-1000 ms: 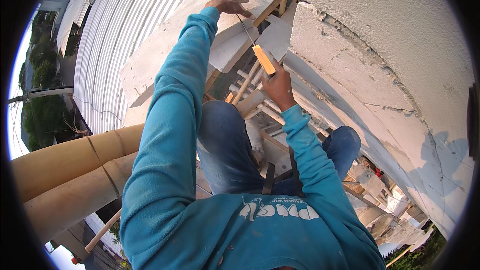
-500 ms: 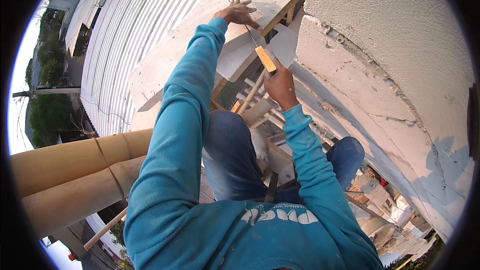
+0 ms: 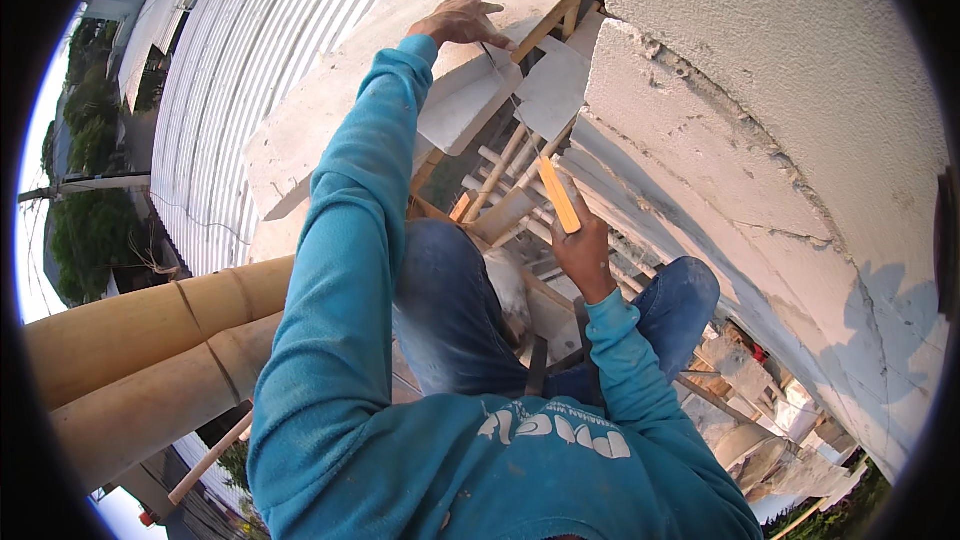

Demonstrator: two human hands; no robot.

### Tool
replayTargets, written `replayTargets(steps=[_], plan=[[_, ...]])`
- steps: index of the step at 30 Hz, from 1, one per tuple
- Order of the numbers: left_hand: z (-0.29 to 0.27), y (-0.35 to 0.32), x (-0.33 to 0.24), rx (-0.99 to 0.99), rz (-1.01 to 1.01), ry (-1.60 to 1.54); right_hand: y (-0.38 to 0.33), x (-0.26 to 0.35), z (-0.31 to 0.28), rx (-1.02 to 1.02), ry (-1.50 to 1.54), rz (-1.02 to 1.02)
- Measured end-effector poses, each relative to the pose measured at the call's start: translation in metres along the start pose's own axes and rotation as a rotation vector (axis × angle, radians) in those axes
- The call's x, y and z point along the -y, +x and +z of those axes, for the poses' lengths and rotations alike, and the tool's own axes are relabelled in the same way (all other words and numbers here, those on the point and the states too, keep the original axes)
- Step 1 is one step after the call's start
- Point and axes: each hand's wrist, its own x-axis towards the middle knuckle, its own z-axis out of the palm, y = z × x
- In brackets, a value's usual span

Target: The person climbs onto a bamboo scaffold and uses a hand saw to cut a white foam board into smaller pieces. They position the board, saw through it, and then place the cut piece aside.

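Observation:
My left hand lies with spread fingers on top of a pale, dusty concrete block. In my right hand is what looks like a hand saw with a yellow-orange handle; the fingers are wrapped round it. Its thin blade shows almost edge-on, running from the handle up to the block close to my left fingertips. How deep the blade sits in the block cannot be made out. A smaller pale block face shows just below the left hand.
A rough pale block wall rises on the right. Thick bamboo poles cross on the left, with a corrugated metal roof beyond. Below my knees are bamboo and timber scaffold pieces with gaps between them.
My right hand has drawn the saw back toward my body, down and slightly right. My left hand stays spread on the block, and the view has shifted a little.

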Motion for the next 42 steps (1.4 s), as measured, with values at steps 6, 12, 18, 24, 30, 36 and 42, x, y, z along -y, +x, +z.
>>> replayTargets(steps=[6, 12, 18, 24, 30, 36, 42], plan=[[0.001, 0.005, 0.002, 0.05, 0.002, 0.059, 0.043, -0.009, 0.016, 0.095, -0.096, 0.103], [-0.001, 0.003, 0.002, 0.055, 0.018, 0.029, -0.015, -0.02, -0.004, -0.002, -0.043, -0.044], [-0.009, 0.008, 0.001, 0.059, 0.009, 0.061, 0.066, 0.007, 0.016, 0.073, -0.081, 0.074], [0.002, -0.001, -0.001, 0.059, -0.007, 0.042, -0.01, -0.007, -0.012, 0.017, -0.002, 0.01], [0.0, 0.008, 0.001, 0.061, -0.013, 0.081, 0.058, -0.002, 0.017, 0.102, -0.104, 0.091], [0.001, 0.007, -0.002, 0.065, -0.011, 0.073, -0.02, -0.013, -0.011, -0.011, 0.003, -0.017], [0.02, 0.034, -0.022, 0.049, 0.019, -0.015, 0.055, -0.001, 0.003, 0.063, -0.072, 0.076]])
